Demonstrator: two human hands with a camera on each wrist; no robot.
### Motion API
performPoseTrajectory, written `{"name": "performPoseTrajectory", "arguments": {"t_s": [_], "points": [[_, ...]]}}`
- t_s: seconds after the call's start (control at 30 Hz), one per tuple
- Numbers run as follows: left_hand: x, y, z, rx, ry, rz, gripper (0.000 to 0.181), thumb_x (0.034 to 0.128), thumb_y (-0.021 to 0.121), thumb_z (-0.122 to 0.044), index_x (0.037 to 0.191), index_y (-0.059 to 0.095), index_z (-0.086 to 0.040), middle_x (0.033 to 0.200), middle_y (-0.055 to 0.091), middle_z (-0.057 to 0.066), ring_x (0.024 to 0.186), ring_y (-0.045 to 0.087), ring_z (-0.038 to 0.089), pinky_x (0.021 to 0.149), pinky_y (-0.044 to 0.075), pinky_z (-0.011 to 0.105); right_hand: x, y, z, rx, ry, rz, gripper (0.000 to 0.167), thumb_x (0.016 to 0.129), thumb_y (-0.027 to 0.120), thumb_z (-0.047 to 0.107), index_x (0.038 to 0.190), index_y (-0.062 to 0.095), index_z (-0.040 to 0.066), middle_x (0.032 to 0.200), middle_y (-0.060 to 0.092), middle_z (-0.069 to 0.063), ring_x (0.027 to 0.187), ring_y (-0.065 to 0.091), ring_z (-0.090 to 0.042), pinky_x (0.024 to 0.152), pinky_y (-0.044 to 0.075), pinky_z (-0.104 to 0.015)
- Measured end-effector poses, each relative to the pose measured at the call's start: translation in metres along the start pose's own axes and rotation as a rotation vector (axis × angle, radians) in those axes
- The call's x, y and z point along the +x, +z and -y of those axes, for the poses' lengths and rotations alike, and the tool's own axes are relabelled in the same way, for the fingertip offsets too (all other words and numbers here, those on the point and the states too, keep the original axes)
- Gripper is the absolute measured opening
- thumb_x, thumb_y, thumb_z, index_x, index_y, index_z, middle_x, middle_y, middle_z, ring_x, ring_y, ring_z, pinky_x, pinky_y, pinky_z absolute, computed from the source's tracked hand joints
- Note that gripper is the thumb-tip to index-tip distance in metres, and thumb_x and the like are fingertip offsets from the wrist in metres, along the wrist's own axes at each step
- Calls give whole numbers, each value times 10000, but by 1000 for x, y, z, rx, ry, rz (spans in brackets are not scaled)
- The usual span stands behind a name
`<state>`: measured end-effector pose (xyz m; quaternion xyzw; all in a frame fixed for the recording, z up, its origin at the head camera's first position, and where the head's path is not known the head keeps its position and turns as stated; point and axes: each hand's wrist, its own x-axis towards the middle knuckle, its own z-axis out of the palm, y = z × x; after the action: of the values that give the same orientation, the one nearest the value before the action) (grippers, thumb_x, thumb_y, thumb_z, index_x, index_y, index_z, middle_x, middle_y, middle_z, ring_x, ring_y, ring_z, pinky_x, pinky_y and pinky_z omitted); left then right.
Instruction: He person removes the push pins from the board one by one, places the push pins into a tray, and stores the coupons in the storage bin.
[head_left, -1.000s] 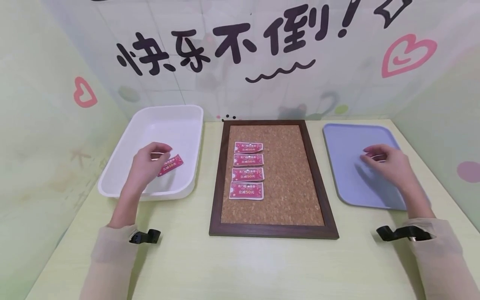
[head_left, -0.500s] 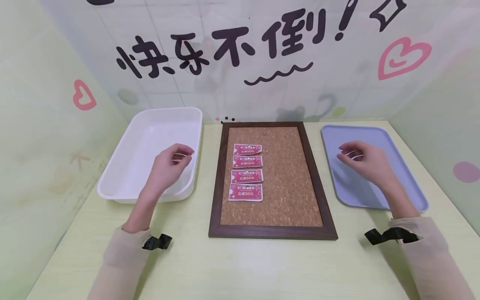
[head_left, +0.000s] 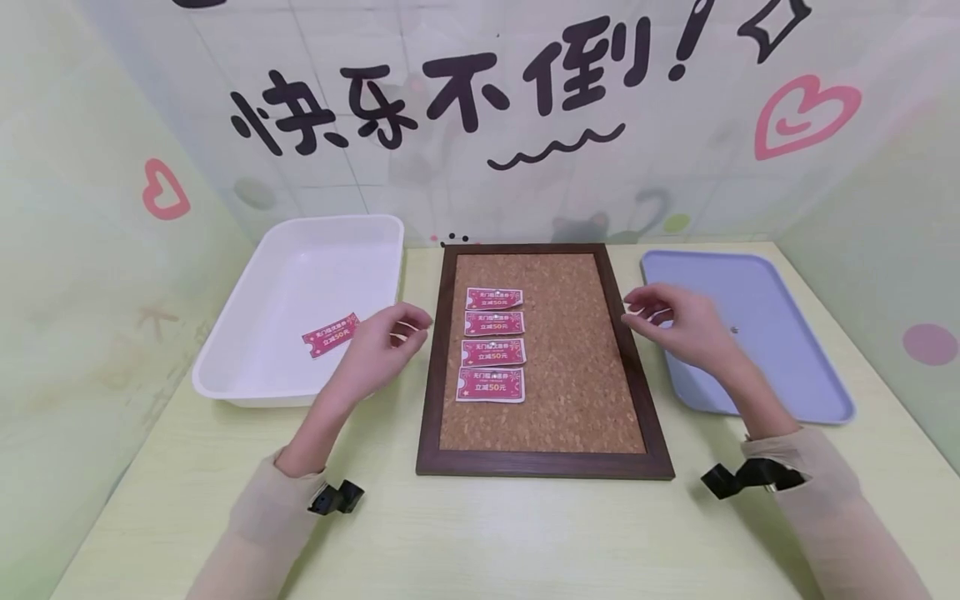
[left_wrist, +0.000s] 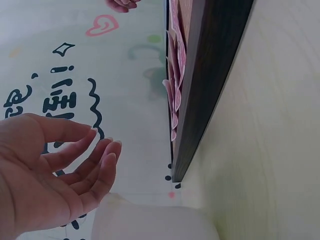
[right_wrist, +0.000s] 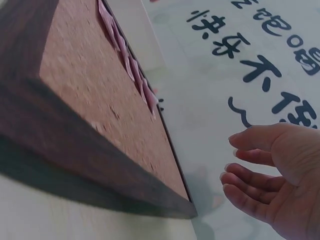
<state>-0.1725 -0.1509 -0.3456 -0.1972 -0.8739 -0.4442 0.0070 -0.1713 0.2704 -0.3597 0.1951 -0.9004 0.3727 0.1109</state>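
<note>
My left hand (head_left: 375,352) hovers over the gap between the white tray (head_left: 236,371) and the framed cork board (head_left: 573,358), its relaxed fingers empty in the left wrist view. Inside the tray, beside that hand, lies one pink coupon (head_left: 330,336). Several pink coupons (head_left: 491,386) form a column on the board's left part, with small pins (head_left: 493,375) at their middles. At the board's right edge is my right hand (head_left: 678,327), loosely bent and holding nothing. A tiny pin-like thing (head_left: 734,330) sits on the blue tray (head_left: 761,367).
The board's dark wooden frame (head_left: 540,463) stands in the middle of the pale table (head_left: 525,533), between the two trays. Behind them rises a wall (head_left: 450,192) with black lettering, and printed side walls stand at left and right.
Both hands have moved inward toward the board, the left one rightward out of the white tray, the right one leftward off the blue tray. The loose coupon in the white tray is now uncovered.
</note>
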Motion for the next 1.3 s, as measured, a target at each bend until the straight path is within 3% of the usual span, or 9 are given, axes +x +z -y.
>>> {"name": "performPoseTrajectory", "arguments": {"t_s": [0.33,0.5,0.87,1.07,1.3], "points": [[2,25,0,34,38,126,177,972,636,-30,1134,656,41,1040,680,137,946,648,258,839,561,397,9,26,24,43,-10,142,210,930,704,31,1129,675,-31,996,711,-108,871,664,-197,755,555,-249],[2,31,-4,63,-14,169,203,965,644,-35,1153,660,42,1020,673,129,908,630,236,814,556,378,13,39,32,74,33,192,219,945,698,61,1139,673,-38,1004,696,-88,888,650,-194,762,557,-282],[6,39,-1,125,-100,253,252,971,632,-59,1192,649,60,1027,676,117,921,638,226,821,554,352,20,67,52,104,-19,254,221,918,729,53,1118,684,-29,978,696,-52,879,653,-175,777,569,-331],[6,42,3,113,-108,302,237,964,654,-80,1157,641,57,1003,662,106,914,629,218,830,546,362,24,82,64,113,-49,319,236,918,733,56,1136,685,-20,972,696,-29,886,655,-155,780,571,-313],[6,46,6,99,-123,316,220,969,664,-101,1130,641,47,974,654,98,879,626,209,787,543,359,28,99,74,138,-75,397,203,910,737,60,1101,693,7,939,692,-1,861,653,-128,773,564,-267]]}}
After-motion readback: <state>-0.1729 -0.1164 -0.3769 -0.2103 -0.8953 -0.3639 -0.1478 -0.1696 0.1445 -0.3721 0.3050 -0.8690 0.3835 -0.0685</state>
